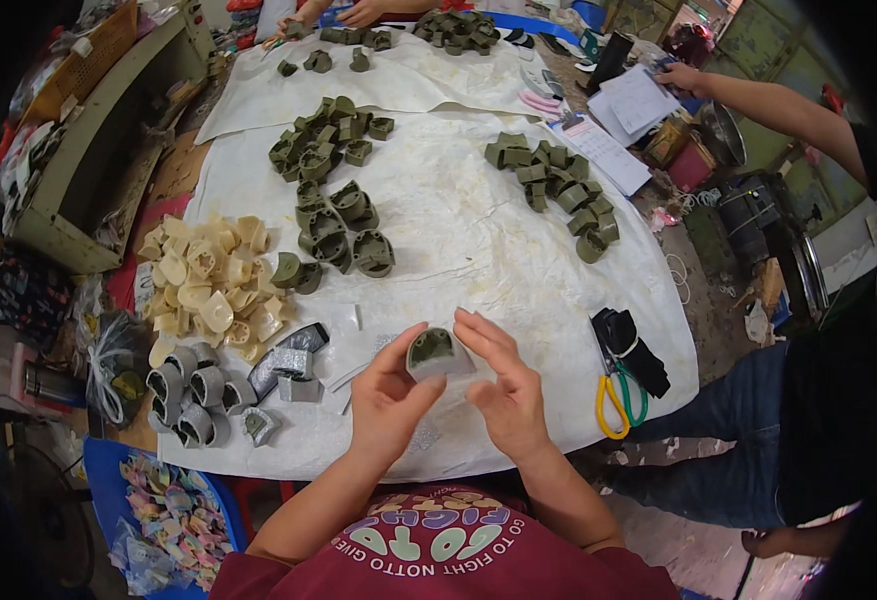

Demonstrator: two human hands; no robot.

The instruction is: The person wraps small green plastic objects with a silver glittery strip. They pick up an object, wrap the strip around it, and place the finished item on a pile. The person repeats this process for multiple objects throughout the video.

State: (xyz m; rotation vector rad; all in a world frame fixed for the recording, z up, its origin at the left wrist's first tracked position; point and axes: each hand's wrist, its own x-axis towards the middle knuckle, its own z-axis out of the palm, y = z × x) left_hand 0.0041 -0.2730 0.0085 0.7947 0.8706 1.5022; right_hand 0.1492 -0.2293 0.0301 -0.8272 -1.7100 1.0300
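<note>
My left hand grips an olive-green hollow plastic part between thumb and fingers, over the near part of the table. A pale, thin wrap lies around the part's near side. Just right of it, my right hand has its fingers stretched and apart, the fingertips close to the wrap; whether they touch it I cannot tell. Left of my hands, several silver-wrapped parts stand in a group, with a small silver-wrapped piece nearer me. White sheets lie beside a dark, elongated item.
Olive-green parts fill piles at centre and right. Cream parts are heaped left. Scissors lie by black cloth. A blue tub of scraps stands lower left. A person's arm reaches toward papers; other hands work far off.
</note>
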